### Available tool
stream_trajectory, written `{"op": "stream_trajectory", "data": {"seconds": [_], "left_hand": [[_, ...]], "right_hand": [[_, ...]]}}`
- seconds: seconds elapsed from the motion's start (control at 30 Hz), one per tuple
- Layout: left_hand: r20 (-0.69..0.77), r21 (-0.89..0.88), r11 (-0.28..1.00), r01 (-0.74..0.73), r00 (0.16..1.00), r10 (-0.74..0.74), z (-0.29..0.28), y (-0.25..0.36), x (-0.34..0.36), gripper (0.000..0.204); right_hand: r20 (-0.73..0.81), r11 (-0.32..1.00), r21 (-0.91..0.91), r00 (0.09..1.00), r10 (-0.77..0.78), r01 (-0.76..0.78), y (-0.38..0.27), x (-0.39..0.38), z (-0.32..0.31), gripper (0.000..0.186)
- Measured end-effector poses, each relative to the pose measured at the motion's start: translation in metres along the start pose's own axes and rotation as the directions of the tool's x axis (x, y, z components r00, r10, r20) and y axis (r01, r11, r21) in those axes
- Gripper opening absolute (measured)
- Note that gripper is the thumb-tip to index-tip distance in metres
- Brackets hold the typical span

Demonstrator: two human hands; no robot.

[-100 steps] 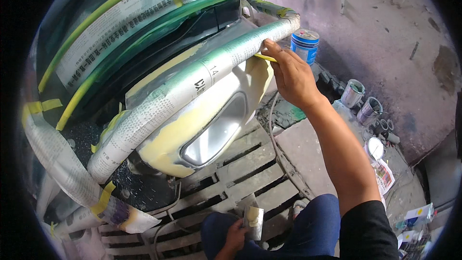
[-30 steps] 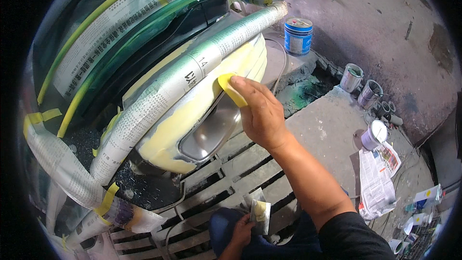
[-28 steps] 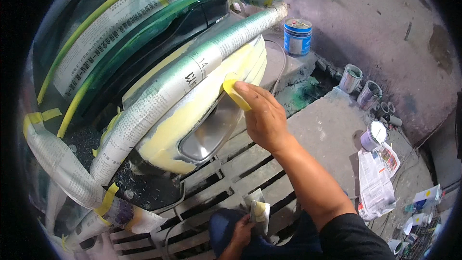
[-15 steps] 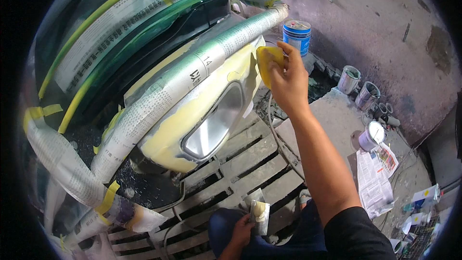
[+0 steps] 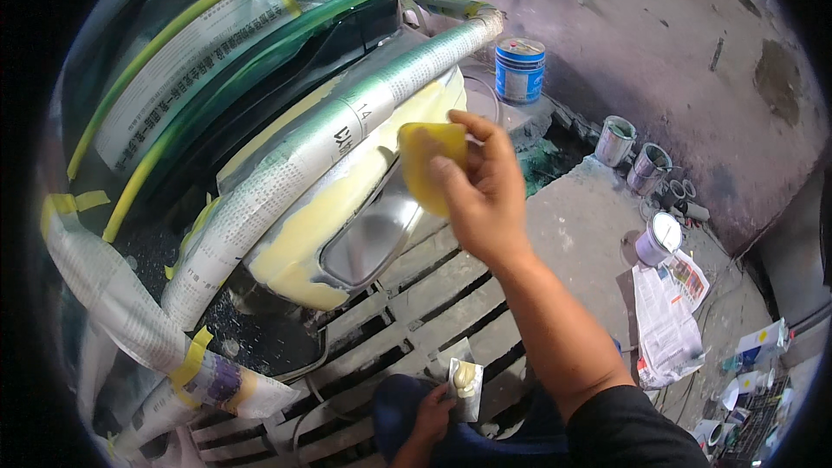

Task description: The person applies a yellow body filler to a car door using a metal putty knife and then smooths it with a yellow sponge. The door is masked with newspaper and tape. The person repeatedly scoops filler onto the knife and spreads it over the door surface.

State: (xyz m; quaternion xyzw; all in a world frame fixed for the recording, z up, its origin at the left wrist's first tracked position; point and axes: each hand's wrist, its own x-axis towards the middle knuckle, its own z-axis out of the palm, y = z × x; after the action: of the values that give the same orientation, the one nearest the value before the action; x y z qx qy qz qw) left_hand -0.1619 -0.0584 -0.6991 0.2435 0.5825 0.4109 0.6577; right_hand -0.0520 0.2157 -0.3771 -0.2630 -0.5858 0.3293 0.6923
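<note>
My right hand point(image 5: 490, 195) pinches a yellow putty spreader point(image 5: 425, 178), held in front of the panel. It looks apart from the surface, though the exact gap cannot be judged. Pale yellow filler point(image 5: 303, 251) coats the curved body panel around a shiny silver oval recess point(image 5: 360, 251). Down by my lap, my left hand point(image 5: 431, 416) grips a flat metal putty plate point(image 5: 469, 406) by its side. A dab of cream filler point(image 5: 465, 377) lies on that plate.
A paper-wrapped bar point(image 5: 286, 169) crosses above the panel, and another wrapped tube point(image 5: 121, 299) is at left. Slatted boards point(image 5: 425, 321) lie below. To the right are a blue can point(image 5: 520, 74), a white-topped tub point(image 5: 660, 238), used cans point(image 5: 615, 140) and newspaper point(image 5: 666, 329).
My right hand has moved left and down with the spreader, from the panel's far end to in front of the silver recess. The left hand stays low with the plate.
</note>
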Motion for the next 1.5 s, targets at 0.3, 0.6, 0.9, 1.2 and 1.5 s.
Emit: {"op": "stream_trajectory", "data": {"seconds": [0.3,0.6,0.9,1.2,1.5], "left_hand": [[0.029,-0.050,0.999,0.007,1.000,-0.005,-0.005,-0.009,0.004,0.048],[0.004,0.018,0.999,-0.036,0.999,0.036,-0.007,-0.014,0.002,0.050],[0.006,0.047,0.996,-0.074,0.997,0.073,0.000,-0.007,0.000,0.044],[-0.059,0.148,0.985,-0.087,0.994,0.097,-0.010,-0.032,0.010,0.046],[-0.078,0.150,0.989,0.000,0.997,0.012,0.005,0.001,-0.007,0.050]], "right_hand": [[-0.136,0.975,-0.118,0.976,0.170,-0.186,0.027,0.061,-0.043,0.043],[-0.088,0.938,-0.346,0.995,-0.053,0.020,0.006,0.041,-0.004,0.039],[0.101,0.946,-0.287,0.987,-0.125,0.150,-0.037,-0.004,0.028,0.043],[0.128,0.875,-0.443,0.980,-0.154,0.196,0.000,0.059,-0.045,0.042],[0.444,0.395,-0.611,0.710,-0.547,0.686,0.034,0.104,-0.051,0.053]]}}
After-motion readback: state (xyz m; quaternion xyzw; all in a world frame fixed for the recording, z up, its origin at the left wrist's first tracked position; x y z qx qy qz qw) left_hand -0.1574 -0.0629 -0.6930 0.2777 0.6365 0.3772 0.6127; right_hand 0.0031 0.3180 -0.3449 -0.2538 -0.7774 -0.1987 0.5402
